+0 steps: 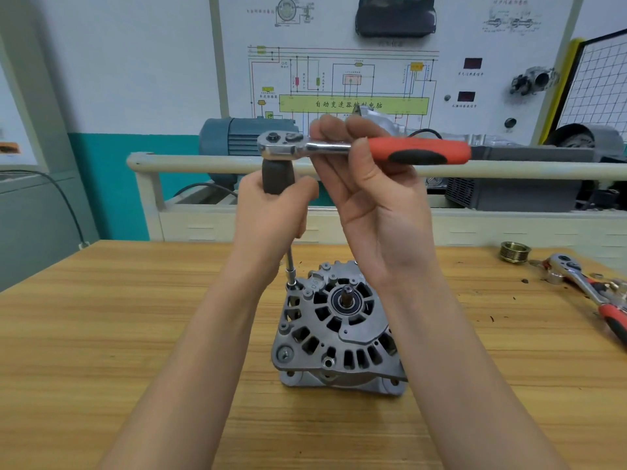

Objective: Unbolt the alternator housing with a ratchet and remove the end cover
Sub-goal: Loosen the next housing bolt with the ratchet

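Chrome shows between the right hand's [380, 205] fingertips, which pinch the ratchet [356, 149] just behind its head, palm turned toward the camera. Below the head, the left hand [271, 212] curls round a dark grip on the extension bar [290, 262], whose socket sits on a bolt of the alternator [336, 330], upright on the wooden bench [101, 334].

Bright, even indoor lighting; wide-angle view, soft detail.
Diffuse overhead light leaves only faint, short shadows under the alternator [336, 334] on the desk [101, 334]. Small glare marks the chrome head of the ratchet [339, 149]. Straight lines bow toward the frame edges. The wall chart [353, 79] and background machinery are soft; fine print is illegible. The forearms at the lower edge appear stretched.
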A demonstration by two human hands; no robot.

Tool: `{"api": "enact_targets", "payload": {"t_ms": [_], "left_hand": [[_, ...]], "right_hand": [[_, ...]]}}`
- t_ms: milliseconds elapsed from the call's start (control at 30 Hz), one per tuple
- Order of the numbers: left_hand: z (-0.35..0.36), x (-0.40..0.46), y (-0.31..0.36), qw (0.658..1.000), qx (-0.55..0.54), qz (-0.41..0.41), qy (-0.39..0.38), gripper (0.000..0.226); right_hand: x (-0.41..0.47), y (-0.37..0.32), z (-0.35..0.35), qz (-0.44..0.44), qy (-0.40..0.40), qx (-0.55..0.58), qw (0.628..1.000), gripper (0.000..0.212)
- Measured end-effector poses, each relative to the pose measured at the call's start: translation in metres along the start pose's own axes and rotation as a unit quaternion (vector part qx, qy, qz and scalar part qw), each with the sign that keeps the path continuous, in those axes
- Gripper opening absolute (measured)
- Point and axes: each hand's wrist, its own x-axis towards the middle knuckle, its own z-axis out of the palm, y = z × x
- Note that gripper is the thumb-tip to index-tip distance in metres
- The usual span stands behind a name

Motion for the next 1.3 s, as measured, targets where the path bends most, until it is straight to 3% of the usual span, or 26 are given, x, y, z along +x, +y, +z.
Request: {"api": "enact_targets", "payload": {"t_ms": [67, 167, 267, 333, 467, 567, 667, 767, 933, 1033, 1167, 1300], "left_hand": [[0.004, -0.001, -0.001, 0.999, 0.007, 0.005, 0.047, 0.009], [0.003, -0.001, -0.001, 0.999, 0.004, 0.000, 0.044, 0.013], [-0.004, 0.000, 0.002, 0.999, -0.002, 0.003, -0.047, 0.026], [-0.009, 0.000, 0.002, 0.993, -0.020, 0.022, -0.116, 0.023], [-0.014, 0.001, 0.001, 0.981, -0.089, 0.021, -0.168, 0.025], [-0.011, 0.003, 0.002, 0.988, -0.092, 0.001, -0.126, 0.029], [-0.003, 0.002, 0.001, 0.998, -0.059, -0.002, -0.017, 0.026], [0.003, 0.000, 0.001, 0.999, -0.038, 0.001, 0.030, 0.024], [-0.007, 0.001, 0.002, 0.993, -0.037, 0.012, -0.112, 0.028], [-0.012, 0.000, 0.004, 0.977, -0.046, 0.005, -0.207, 0.031], [-0.009, 0.000, 0.004, 0.985, -0.042, -0.013, -0.165, 0.033], [-0.001, 0.000, 0.002, 0.997, -0.039, -0.010, -0.065, 0.035]], "right_hand": [[-0.001, 0.002, 0.001, -0.040, -0.007, -0.064, 0.997, 0.015], [-0.002, 0.004, 0.002, -0.042, -0.019, -0.070, 0.997, 0.014], [0.001, 0.001, 0.000, 0.016, -0.015, 0.029, 0.999, 0.016], [0.002, 0.000, -0.003, 0.047, 0.003, 0.074, 0.996, 0.021], [0.002, 0.001, -0.004, 0.062, 0.007, 0.085, 0.994, 0.020], [0.000, 0.002, -0.003, 0.008, -0.026, 0.006, 1.000, 0.014], [-0.002, 0.003, -0.003, -0.082, -0.058, -0.138, 0.985, 0.012], [-0.003, 0.004, -0.003, -0.093, -0.060, -0.150, 0.983, 0.016], [0.002, 0.003, -0.005, 0.031, -0.003, 0.075, 0.997, 0.018], [0.004, 0.002, -0.006, 0.060, 0.013, 0.101, 0.993, 0.025], [0.003, 0.000, -0.005, 0.032, 0.007, 0.078, 0.996, 0.019], [0.001, 0.001, -0.005, -0.026, -0.016, -0.006, 1.000, 0.013]]}}
